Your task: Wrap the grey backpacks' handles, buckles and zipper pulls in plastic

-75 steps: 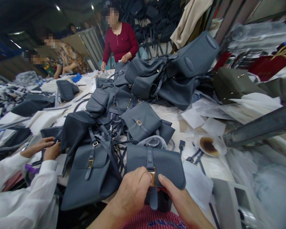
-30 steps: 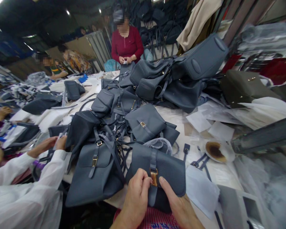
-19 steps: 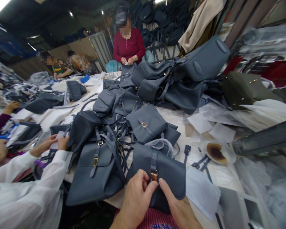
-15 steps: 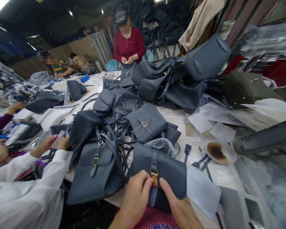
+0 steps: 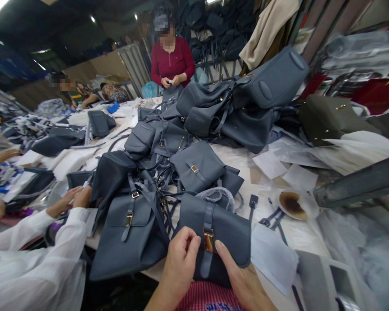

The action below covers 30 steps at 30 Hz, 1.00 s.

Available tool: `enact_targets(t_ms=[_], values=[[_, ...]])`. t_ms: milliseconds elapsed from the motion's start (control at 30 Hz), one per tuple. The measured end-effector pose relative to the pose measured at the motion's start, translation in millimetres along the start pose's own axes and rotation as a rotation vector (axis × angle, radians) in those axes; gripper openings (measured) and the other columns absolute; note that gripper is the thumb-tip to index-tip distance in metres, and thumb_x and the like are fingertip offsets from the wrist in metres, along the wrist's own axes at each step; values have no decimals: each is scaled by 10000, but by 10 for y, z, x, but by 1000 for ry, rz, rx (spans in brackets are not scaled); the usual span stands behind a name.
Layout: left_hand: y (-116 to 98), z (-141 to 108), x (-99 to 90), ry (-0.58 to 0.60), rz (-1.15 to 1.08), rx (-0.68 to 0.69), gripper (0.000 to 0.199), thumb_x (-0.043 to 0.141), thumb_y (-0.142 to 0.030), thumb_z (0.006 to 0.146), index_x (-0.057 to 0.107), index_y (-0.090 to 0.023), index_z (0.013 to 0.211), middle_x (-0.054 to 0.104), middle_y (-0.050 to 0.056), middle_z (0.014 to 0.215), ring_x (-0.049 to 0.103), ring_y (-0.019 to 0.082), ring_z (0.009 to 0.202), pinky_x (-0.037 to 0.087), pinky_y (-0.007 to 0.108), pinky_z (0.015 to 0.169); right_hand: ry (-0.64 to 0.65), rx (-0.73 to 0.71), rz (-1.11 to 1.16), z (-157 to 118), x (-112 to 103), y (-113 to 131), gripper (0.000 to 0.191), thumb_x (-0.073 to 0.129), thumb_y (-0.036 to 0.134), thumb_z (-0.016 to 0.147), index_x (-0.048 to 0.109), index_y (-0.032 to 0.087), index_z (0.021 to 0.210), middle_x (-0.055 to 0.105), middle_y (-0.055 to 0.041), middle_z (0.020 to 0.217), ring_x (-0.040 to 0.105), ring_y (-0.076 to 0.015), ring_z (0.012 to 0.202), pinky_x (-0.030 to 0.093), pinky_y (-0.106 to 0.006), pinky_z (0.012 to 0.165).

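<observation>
A dark blue-grey leather handbag (image 5: 230, 229) sits right before me, its flap facing up. Down the flap's middle runs a strap with a gold clasp (image 5: 208, 240). My right hand (image 5: 241, 276) grips the bag's lower right, the thumb pressed on the flap beside the clasp and the other fingers hidden beneath. Just left of the clasp, my left hand (image 5: 183, 255) has its thumb and fingers curled together in a pinch. Whatever lies between those fingertips is hidden. The strap's loose end hangs below the clasp, between both hands.
A similar backpack (image 5: 126, 237) lies to the left, beside a co-worker's white sleeve (image 5: 65, 242). Piled bags (image 5: 197, 164) cover the table beyond. At right are a dish with brown stuff (image 5: 291, 205), a white sheet (image 5: 274, 257) and a grey metal bar (image 5: 359, 181).
My left hand has drawn slightly left and away from the clasp, leaving more of the clasp and strap end visible. The right hand keeps its hold on the handbag.
</observation>
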<state>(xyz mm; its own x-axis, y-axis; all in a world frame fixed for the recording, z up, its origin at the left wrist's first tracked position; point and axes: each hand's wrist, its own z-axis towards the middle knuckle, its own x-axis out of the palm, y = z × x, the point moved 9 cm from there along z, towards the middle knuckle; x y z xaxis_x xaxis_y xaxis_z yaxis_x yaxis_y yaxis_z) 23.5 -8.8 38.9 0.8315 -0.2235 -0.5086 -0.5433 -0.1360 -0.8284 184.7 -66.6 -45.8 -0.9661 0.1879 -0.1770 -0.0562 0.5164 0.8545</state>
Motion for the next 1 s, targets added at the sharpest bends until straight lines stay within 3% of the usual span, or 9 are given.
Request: enact_targets(t_ms=[133, 333, 467, 600, 700, 1000], values=[[101, -63, 137, 116, 12, -121, 217, 550, -317, 825, 485, -192, 660, 456, -43, 615, 434, 120, 579, 330, 227, 560, 32, 61, -8, -27, 37, 39, 677, 491, 589, 828, 608, 82, 1263, 617, -162, 1319, 504, -298, 1306, 360, -419, 1133], [149, -28, 185, 97, -55, -149, 206, 539, -296, 814, 464, -196, 649, 438, -56, 591, 406, 111, 557, 304, 225, 536, 33, 62, -43, -62, 31, 16, 683, 473, 612, 832, 639, 74, 1217, 627, -177, 1302, 549, -281, 1264, 400, -355, 1100], [123, -6, 193, 131, -28, -70, 223, 482, -277, 857, 434, -201, 654, 451, -41, 628, 427, 123, 608, 319, 229, 576, 26, -37, -65, -60, 21, -20, 651, 546, 602, 786, 662, 113, 1198, 635, -154, 1300, 535, -294, 1275, 401, -369, 1099], [12, -12, 220, 170, 98, 72, 224, 409, -242, 908, 409, -206, 686, 488, -15, 688, 465, 144, 673, 335, 249, 639, 3, -29, -52, -44, -12, -27, 598, 574, 574, 770, 687, 136, 1161, 666, -134, 1259, 572, -309, 1230, 439, -409, 1070], [-15, -15, 241, 169, 116, 100, 213, 391, -239, 925, 412, -207, 715, 510, -5, 716, 486, 150, 686, 348, 256, 655, -14, 13, -29, -39, -38, 10, 621, 558, 591, 773, 683, 127, 1165, 680, -134, 1234, 588, -303, 1214, 453, -404, 1059], [-80, -31, 170, 37, 114, 128, 194, 398, -191, 892, 430, -205, 700, 522, -3, 697, 506, 143, 659, 376, 248, 638, -33, 1, -4, -5, -36, 67, 578, 572, 556, 779, 684, 130, 1152, 691, -134, 1212, 567, -306, 1239, 445, -424, 1068]])
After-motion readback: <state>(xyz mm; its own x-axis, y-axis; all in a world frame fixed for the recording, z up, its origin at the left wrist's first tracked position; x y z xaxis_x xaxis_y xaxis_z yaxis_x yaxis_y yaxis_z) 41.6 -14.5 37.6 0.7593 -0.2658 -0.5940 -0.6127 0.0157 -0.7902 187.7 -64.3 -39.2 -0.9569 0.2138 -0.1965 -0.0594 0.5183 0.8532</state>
